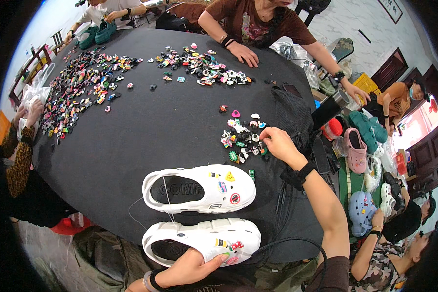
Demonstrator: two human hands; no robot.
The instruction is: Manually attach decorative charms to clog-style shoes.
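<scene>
Two white clogs lie side by side near the front of the table, joined by a thin clear string. My left hand point(192, 267) grips the nearer clog point(207, 233), with fingers inside its opening and the thumb on top beside several charms. The farther clog point(214, 177) carries several charms on its toe, among them a yellow pizza slice point(230, 176) and a round red-and-black one point(235, 198). Over the right edge of a small pile of shoe charms point(241, 138), my right hand point(279, 142) has its fingertips pinched together; what they hold, if anything, is hidden.
Larger charm heaps point(82, 87) cover the table's far left and far middle. To the right lie a black mesh bag point(292, 114), a dark bottle point(331, 108) and a red-lidded jar point(332, 127). Co-workers sit around; one handles a blue clog point(361, 211). A black cable point(297, 239) curves past the near clog.
</scene>
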